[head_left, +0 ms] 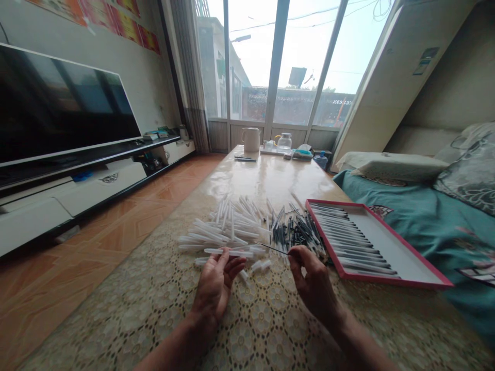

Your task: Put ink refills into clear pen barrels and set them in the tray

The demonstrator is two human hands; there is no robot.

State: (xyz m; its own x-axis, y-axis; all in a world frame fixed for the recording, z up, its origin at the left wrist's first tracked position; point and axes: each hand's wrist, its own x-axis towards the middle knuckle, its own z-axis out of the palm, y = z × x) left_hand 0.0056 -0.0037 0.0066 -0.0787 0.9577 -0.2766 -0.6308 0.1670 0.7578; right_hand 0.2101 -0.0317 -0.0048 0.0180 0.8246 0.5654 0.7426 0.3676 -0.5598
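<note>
Alignment of two slender parts, judging by their nearness: white tube in the left hand, thin dark rod in the right hand, raised over the patterned tablecloth. Seems to call next for a steady left hand and a fine adjustment of the rod, so as to bring its free tip level with the tube's right end before any push.

Tube lying almost level across the view, long axis running left to right, with one end out past the left thumb and the other toward the rod. Too small to tell which end is open. Rod pointing left and slightly away from the body, long axis a little slanted, free tip farther off than the pinched end. Tip near the tube's right end — cannot tell whether touching.

On the left, tube pinched between thumb and fingers, remaining fingers loosely curled beneath. On the right, rod nipped at its right end between thumb and forefinger.

Just beyond, a pile of white tubes and, to its right, a heap of dark parts. Farther right, a shallow red-rimmed box — inside, a row of pen-like sticks along the left side.
</note>
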